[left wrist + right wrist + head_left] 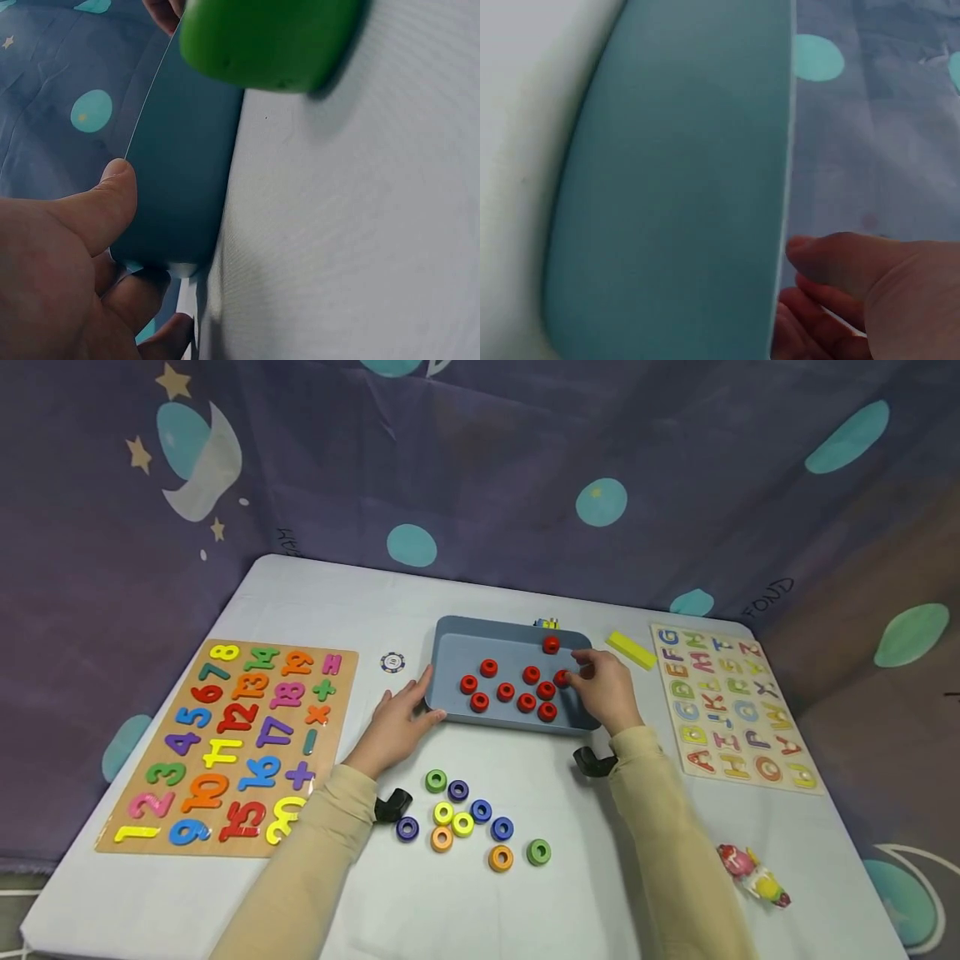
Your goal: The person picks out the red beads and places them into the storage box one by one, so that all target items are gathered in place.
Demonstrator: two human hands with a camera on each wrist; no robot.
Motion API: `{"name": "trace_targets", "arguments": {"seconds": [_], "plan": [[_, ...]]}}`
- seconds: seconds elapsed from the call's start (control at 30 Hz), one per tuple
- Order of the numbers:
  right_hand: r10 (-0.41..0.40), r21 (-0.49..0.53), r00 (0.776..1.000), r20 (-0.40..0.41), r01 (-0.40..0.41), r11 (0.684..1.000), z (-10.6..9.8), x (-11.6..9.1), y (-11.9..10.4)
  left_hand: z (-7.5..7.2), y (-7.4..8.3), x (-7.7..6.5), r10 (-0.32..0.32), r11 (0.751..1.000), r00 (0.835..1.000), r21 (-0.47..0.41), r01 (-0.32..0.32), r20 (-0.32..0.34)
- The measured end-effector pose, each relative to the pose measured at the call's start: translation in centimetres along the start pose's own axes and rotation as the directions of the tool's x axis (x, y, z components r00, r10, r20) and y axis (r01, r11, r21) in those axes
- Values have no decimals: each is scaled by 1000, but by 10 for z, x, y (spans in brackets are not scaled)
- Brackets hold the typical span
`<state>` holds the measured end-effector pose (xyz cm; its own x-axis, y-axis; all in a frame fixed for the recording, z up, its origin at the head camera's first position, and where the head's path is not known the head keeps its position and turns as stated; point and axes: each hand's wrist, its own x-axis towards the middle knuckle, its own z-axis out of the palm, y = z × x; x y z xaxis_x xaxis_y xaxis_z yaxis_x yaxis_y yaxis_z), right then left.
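Note:
A shallow blue-grey tray (510, 720) holds several red rings (506, 692), spread mostly over its middle and right. My left hand (393, 727) holds the tray's near left corner. In the left wrist view its thumb (118, 180) lies at the rim of the near wall, with the other fingers bent around the end. Over the tray's right end is my right hand (606, 687), its thumb tip beside a red ring (562, 678) and the index fingertip apart from it. The near wall hides that ring in the right wrist view.
Several coloured rings (481, 811) lie in front of the tray. A number board (232, 735) is left, a letter board (735, 710) right. Around the tray are a poker chip (392, 662), a yellow block (632, 650) and a small toy (547, 623). A figurine (753, 875) lies near right.

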<state>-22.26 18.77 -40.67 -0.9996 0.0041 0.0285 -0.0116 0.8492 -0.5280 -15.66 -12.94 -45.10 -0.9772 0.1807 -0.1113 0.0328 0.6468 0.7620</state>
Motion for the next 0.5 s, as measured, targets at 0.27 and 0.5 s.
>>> {"name": "trace_targets", "arguments": {"seconds": [0.27, 0.5], "plan": [[10, 74, 999, -43, -6, 997, 6, -18, 0, -4, -8, 3, -5, 1000, 1000, -4, 5, 4], [-55, 173, 996, -65, 65, 983, 12, -51, -12, -14, -22, 4, -8, 1000, 1000, 12, 8, -4]]}}
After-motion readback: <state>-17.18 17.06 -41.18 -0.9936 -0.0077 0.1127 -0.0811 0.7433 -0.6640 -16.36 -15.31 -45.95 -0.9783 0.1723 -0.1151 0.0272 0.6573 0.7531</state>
